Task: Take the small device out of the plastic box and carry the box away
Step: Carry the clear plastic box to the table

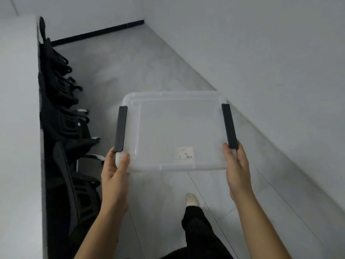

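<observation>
From the head view, the clear plastic box [173, 131] is held in the air above the pale floor [149, 75], gripped at its two near corners. The left hand [114, 172] clamps the near left corner, thumb on the lid and fingers wrapped under the rim, just below the dark left latch [121, 128]. The right hand [238, 169] clamps the near right corner the same way, touching the lower end of the dark right latch [229, 126]. A small white label [183, 153] shows through the box near its close edge. Whether the small device is inside cannot be told. Left of the box stands a row of black chairs [63, 116] against a white partition [18, 109]. Below the box, a light shoe [192, 199] and a black trouser leg [197, 228] show.
</observation>
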`<state>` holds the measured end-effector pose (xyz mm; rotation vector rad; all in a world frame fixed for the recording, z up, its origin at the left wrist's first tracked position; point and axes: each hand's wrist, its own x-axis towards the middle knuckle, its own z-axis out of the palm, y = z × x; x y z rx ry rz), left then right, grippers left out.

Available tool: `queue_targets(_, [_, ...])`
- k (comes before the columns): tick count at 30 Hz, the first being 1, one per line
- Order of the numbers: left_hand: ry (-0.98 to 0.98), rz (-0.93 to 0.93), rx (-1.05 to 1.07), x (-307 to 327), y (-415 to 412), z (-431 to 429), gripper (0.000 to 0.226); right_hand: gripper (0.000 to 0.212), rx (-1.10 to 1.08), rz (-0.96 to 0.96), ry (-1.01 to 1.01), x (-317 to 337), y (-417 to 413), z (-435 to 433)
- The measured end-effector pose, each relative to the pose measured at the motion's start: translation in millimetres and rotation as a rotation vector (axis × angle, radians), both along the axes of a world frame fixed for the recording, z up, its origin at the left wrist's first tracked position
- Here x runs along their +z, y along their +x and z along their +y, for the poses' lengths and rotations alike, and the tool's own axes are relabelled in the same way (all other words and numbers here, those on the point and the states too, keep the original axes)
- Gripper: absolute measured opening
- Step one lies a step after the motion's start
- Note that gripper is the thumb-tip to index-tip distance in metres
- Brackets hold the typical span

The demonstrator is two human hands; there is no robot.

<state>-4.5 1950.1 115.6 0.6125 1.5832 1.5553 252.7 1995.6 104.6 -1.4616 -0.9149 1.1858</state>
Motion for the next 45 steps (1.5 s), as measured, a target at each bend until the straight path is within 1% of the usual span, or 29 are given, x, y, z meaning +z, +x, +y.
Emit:
queue_targets(2, [0.005, 0.015, 0.035, 2.3, -12.5, 55.5, 0.027, 0.030, 0.059, 0.022, -0.004, 2.3, -10.8, 69.9])
queue_targets(4, [0.011, 0.034, 0.069, 12.2, -25.7, 105.2, 0.032, 0.031, 0.116, 0.022, -0.006, 10.8, -25.4, 136.3])
queue_targets(6, [0.038, 0.036, 0.123, 20.9, -41.7, 153.0, 0.028, 0.031, 0.189, 0.005, 0.003, 19.9, -46.7, 203.0])
queue_targets(9, [0.025, -0.002, 0.255, 23.0, -71.3, 210.7, 0.030, 0.036, 0.292, -0.002, 0.006, 29.5, -84.6, 290.3])
queue_targets(10, [0.016, -0.002, 0.293, 20.4, -83.2, 228.0, 0.036, 0.036, 0.329, -0.010, 0.007, 31.0, -99.2, 316.8])
queue_targets(12, [0.001, -0.005, 0.346, 14.9, -106.4, 263.5, 0.057, 0.039, 0.388, -0.031, 0.008, 30.2, -130.2, 369.0])
queue_targets(13, [0.000, -0.013, 0.377, 10.9, -119.3, 283.7, 0.060, 0.039, 0.415, -0.035, 0.013, 27.5, -146.2, 394.8])
queue_targets(15, [0.009, -0.032, 0.428, 0.8, -146.4, 327.1, 0.051, 0.036, 0.464, -0.041, 0.024, 20.0, -181.3, 447.1])
queue_targets(17, [0.017, -0.039, 0.469, -7.8, -177.7, 375.4, 0.048, 0.034, 0.491, -0.049, 0.029, 13.3, -220.5, 501.0])
queue_targets(19, [0.013, -0.037, 0.509, -12.0, -214.5, 429.3, 0.045, 0.032, 0.504, -0.052, 0.037, 10.6, -260.3, 556.6])
queue_targets(21, [-0.008, -0.028, 0.504, -5.7, -252.8, 486.3, 0.037, 0.032, 0.497, -0.052, 0.032, 16.6, -295.7, 611.8])
queue_targets(22, [-0.021, -0.019, 0.489, -0.9, -270.8, 516.0, 0.037, 0.033, 0.490, -0.054, 0.034, 21.3, -311.0, 639.7])
queue_targets(24, [-0.034, -0.006, 0.454, 12.0, -301.3, 578.0, 0.039, 0.036, 0.465, -0.055, 0.045, 31.3, -337.6, 695.5])
queue_targets(26, [-0.017, 0.017, 0.413, 21.5, -325.9, 641.4, 0.038, 0.044, 0.415, -0.059, 0.045, 38.5, -358.0, 750.4])
queue_targets(28, [0.004, 0.014, 0.369, 26.3, -347.1, 701.1, 0.045, 0.046, 0.363, -0.060, 0.033, 40.8, -374.6, 800.9])
queue_targets(30, [0.005, 0.002, 0.337, 28.5, -364.9, 761.8, 0.033, 0.046, 0.324, -0.056, 0.022, 36.5, -390.1, 852.2])
queue_targets(31, [0.004, 0.010, 0.320, 28.4, -374.5, 792.7, 0.032, 0.046, 0.303, -0.050, 0.020, 32.4, -399.1, 879.8])
queue_targets(33, [0.008, 0.011, 0.300, 28.3, -393.1, 856.8, 0.038, 0.043, 0.274, -0.029, 0.018, 20.8, -420.4, 939.8])
queue_targets(35, [0.002, 0.038, 0.294, 22.4, -415.3, 919.2, 0.031, 0.040, 0.265, -0.013, 0.013, 8.8, -444.8, 1002.5])
queue_targets(38, [0.028, 0.071, 0.306, 21.1, -454.1, 1012.9, 0.026, 0.044, 0.297, 0.016, 0.010, 1.8, -484.7, 1102.0])
queue_targets(42, [0.008, 0.044, 0.403, 38.2, -502.9, 1121.7, 0.026, 0.046, 0.382, 0.015, -0.005, 17.2, -543.9, 1228.3])
queue_targets(45, [-0.003, 0.024, 0.474, 48.1, -537.7, 1187.1, 0.025, 0.044, 0.437, 0.002, -0.004, 30.2, -594.2, 1308.8])
